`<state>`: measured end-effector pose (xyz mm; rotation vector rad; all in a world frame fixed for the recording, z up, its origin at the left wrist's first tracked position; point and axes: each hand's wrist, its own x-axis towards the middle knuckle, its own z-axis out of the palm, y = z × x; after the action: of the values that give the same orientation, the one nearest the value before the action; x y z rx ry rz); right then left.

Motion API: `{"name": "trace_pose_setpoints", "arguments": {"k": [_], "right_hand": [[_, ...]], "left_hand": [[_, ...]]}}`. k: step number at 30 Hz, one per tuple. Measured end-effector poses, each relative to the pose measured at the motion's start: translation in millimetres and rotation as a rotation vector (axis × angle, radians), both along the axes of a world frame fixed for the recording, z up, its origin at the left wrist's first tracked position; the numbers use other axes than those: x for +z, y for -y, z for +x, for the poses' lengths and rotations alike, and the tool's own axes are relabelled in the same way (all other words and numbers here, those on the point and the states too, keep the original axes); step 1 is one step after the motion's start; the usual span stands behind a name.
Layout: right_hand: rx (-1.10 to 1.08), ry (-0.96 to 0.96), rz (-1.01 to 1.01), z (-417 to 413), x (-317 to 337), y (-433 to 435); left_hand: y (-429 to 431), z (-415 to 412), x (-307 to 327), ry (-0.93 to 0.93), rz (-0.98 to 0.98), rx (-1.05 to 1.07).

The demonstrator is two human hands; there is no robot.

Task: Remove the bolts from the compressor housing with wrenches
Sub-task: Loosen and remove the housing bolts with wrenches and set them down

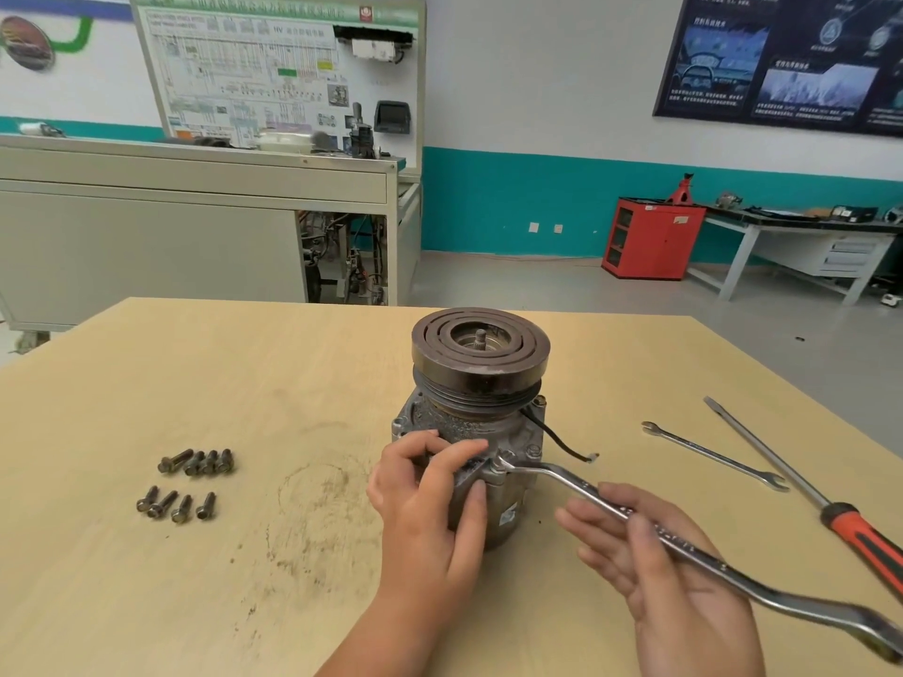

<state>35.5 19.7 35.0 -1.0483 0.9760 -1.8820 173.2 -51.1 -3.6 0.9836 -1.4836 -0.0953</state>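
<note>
A grey compressor (pixel 481 422) stands upright on the wooden table (pixel 244 554), with its dark pulley on top. My left hand (pixel 430 491) grips the housing from the front left. A long offset ring wrench (pixel 684 544) sits with its ring end on a bolt (pixel 498 465) at the housing's front. My right hand (pixel 645 554) lies palm up under the wrench shaft, fingers nearly straight, thumb over the shaft. Several removed bolts (pixel 188 483) lie in two rows on the table at the left.
A small open-ended spanner (pixel 716 456) and a screwdriver with a red and black handle (pixel 801 486) lie on the table at the right. A black wire (pixel 562 444) trails from the compressor. Beyond the table stand a grey training bench, a red cabinet and a workbench.
</note>
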Motion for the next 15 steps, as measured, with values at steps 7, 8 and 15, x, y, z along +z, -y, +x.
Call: {"name": "trace_pose_setpoints", "arguments": {"k": [7,8,15], "right_hand": [[0.064,-0.353,-0.058,-1,14,3],[0.090,-0.318,-0.045,-6,19,10],[0.317,-0.257,0.303,-29,26,96]], "left_hand": [[2,1,4,-0.007,-0.058,0.019],[2,1,3,-0.020,-0.062,0.009],[-1,-1,0,0.013,-0.043,-0.052]]}}
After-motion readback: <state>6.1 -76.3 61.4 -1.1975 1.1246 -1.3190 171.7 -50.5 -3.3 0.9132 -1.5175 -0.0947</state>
